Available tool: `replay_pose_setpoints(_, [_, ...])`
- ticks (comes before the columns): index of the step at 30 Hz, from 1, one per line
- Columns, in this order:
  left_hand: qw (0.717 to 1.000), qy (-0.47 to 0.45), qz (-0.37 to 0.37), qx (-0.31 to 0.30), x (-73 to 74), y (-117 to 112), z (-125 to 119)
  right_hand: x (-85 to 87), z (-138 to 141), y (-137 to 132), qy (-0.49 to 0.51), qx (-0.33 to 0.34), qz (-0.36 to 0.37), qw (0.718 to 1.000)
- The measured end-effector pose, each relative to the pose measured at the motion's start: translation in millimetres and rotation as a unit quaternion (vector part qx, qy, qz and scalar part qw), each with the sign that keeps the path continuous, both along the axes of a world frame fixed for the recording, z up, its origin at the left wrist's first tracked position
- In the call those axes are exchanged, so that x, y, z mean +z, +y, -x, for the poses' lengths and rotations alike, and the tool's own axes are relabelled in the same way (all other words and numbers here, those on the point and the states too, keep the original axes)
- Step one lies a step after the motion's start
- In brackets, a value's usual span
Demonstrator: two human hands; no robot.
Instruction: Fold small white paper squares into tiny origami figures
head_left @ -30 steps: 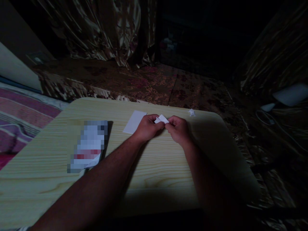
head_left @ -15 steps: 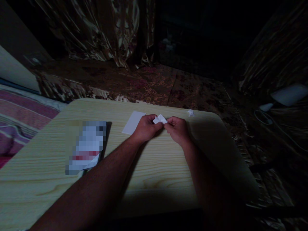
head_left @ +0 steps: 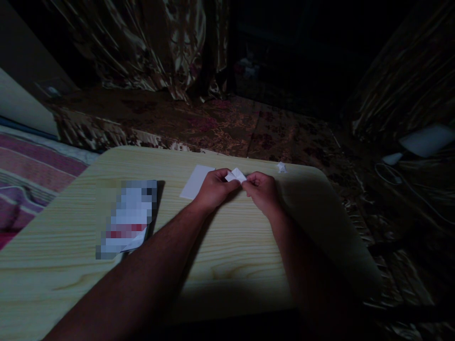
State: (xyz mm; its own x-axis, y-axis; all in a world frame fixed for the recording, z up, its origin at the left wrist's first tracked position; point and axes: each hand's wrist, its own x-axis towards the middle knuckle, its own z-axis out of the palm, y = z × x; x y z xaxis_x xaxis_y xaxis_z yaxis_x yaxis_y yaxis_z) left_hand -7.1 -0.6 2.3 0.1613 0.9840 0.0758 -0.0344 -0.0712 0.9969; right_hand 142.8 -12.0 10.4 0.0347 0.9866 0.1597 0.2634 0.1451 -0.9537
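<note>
A small piece of folded white paper (head_left: 236,175), creased and pointed at the top, is held between my two hands above the table. My left hand (head_left: 215,187) pinches its left side with thumb and fingers. On the other side, the fingertips of my right hand (head_left: 261,189) are closed on the paper's right corner. Partly behind my left hand lies a flat white rectangle of paper (head_left: 195,181). A small white folded paper star (head_left: 282,166) rests near the far edge, right of my right hand.
The light wood-grain table (head_left: 227,251) carries a blurred-out item with white and red areas (head_left: 130,213) beside my left forearm. Striped bedding (head_left: 42,166) borders the left. Patterned curtains (head_left: 185,42) hang behind, and a white lamp-like object (head_left: 428,140) with a cord stands at right.
Almost nothing differs. Both hands keep their hold on the folded paper, which has shifted very slightly.
</note>
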Motion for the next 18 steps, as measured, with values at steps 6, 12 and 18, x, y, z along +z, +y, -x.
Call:
replay_pose_setpoints(6, [1.0, -0.018, 0.003, -0.006, -1.6, 0.9, 0.8, -1.4, 1.1, 0.4, 0.011, 0.018, -0.004, 1.0])
replay_pose_setpoints(12, [0.997, -0.072, 0.011, -0.021, -1.8, 1.0, -1.0, -3.6, 3.1, 0.1, -0.009, 0.029, -0.012, 0.999])
replay_pose_setpoints(18, [0.99, -0.126, 0.037, -0.05, -0.5, 0.0, -4.2, -2.7, 4.1, -1.5, -0.009, 0.029, -0.03, 0.999])
